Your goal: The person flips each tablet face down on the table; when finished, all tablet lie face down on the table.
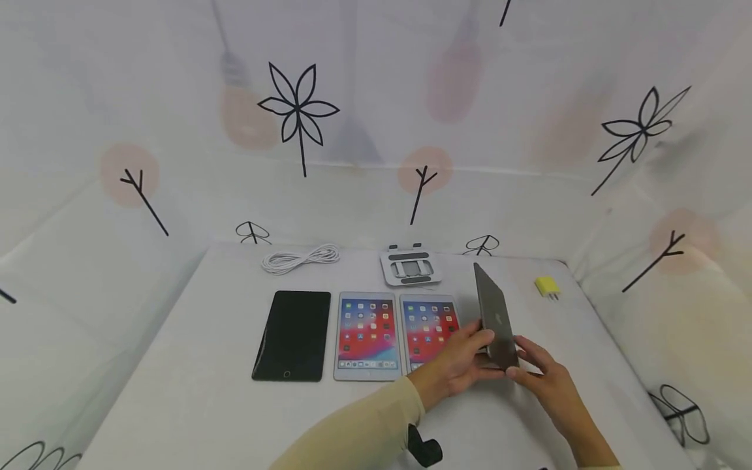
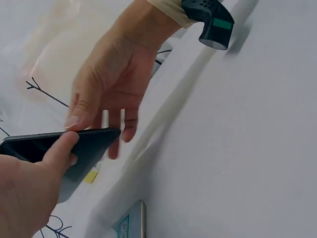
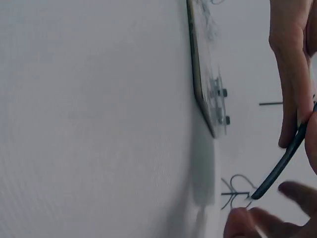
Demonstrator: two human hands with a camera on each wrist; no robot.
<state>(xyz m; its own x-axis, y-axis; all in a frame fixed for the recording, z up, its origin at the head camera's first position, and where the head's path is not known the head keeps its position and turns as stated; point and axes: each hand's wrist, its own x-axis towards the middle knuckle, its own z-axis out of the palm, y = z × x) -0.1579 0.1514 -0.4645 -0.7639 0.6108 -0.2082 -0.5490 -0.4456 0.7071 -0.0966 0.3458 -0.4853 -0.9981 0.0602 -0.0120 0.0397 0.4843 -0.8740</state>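
My left hand [image 1: 461, 359] grips a grey tablet [image 1: 496, 316] by its lower part, holding it on edge above the table, back turned to the right. In the left wrist view, the left thumb [image 2: 62, 151] lies over its dark screen side. My right hand [image 1: 549, 378] is at the tablet's near lower corner, thumb and fingers spread around it; the right wrist view shows a gap between a finger and the tablet [image 3: 282, 166]. Left of the hands lie two white tablets with lit screens, one [image 1: 429, 320] partly hidden by the left hand, the other [image 1: 367, 336] in full view.
A black tablet [image 1: 292, 336] lies leftmost in the row. Behind the row are a coiled white cable [image 1: 299, 258] and a white folding stand [image 1: 410, 266]. A yellow plug adapter [image 1: 547, 286] sits at the right. Patterned fabric walls [image 1: 364, 130] surround the white table [image 1: 194, 365].
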